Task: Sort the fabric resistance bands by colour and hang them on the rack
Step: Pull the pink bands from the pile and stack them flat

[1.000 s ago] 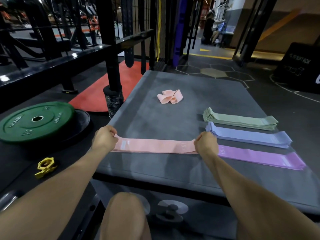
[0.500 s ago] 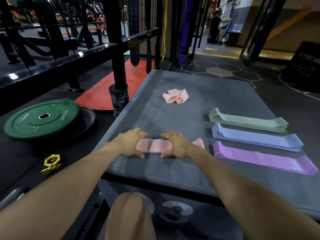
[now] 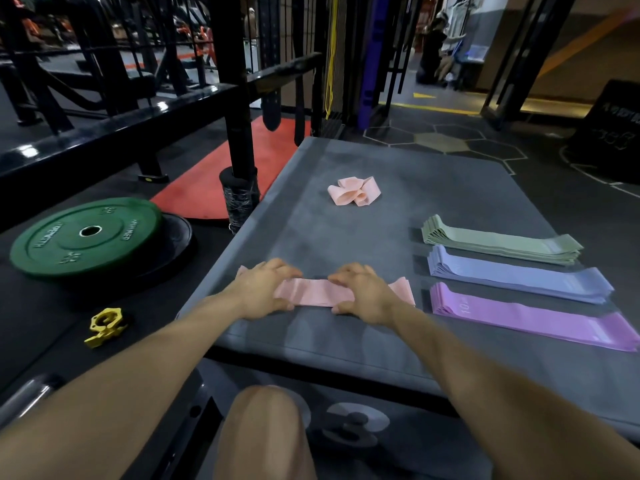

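Both hands, left (image 3: pixel 260 292) and right (image 3: pixel 364 295), pressed flat, fingers spread, on pink band (image 3: pixel 313 292) near front edge of grey mat (image 3: pixel 311 230); green (image 3: pixel 502 244), blue (image 3: pixel 519 277), purple (image 3: pixel 530 317) stacks just right; crumpled pink bands (image 3: pixel 353 191) farther back.

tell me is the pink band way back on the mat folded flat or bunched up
Bunched up. The far pink band sits in a loose crumpled knot with open loops showing, unlike the green stack lying flat.

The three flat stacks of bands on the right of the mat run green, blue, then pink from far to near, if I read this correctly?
Not quite: the head view shows the nearest stack is purple, not pink. The green stack is farthest and the blue stack sits in the middle, all on the grey mat.
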A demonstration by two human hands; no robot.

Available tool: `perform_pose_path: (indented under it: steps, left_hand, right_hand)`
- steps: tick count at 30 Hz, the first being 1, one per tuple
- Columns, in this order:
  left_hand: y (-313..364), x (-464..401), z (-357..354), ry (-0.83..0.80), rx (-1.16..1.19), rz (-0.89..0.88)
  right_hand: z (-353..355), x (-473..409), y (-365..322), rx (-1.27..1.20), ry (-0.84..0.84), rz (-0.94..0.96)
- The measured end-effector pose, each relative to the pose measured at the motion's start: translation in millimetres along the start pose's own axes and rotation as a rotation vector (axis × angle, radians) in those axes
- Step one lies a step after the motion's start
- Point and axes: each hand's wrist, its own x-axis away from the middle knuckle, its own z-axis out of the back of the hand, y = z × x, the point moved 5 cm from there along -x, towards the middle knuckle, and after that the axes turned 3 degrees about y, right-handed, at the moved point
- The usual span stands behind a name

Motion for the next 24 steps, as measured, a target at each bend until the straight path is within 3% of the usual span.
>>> perform_pose_path:
  steps: [4, 12, 18, 24]
  left_hand:
    - [20, 8, -3, 0.173, 0.131, -0.053]
    - [12, 28, -8, 0.123, -0.019, 0.065]
    - [12, 32, -4, 0.133, 0.022, 0.113]
    - [14, 19, 0, 0.030, -0.039, 0.166]
  right_hand:
    - [0, 6, -14, -0.037, 0.120, 0.057]
    - [-5, 15, 3, -0.047, 0.176, -0.055]
    - [1, 26, 22, -0.079, 0.245, -0.178]
    - [6, 22, 16, -0.081, 0.164, -0.223]
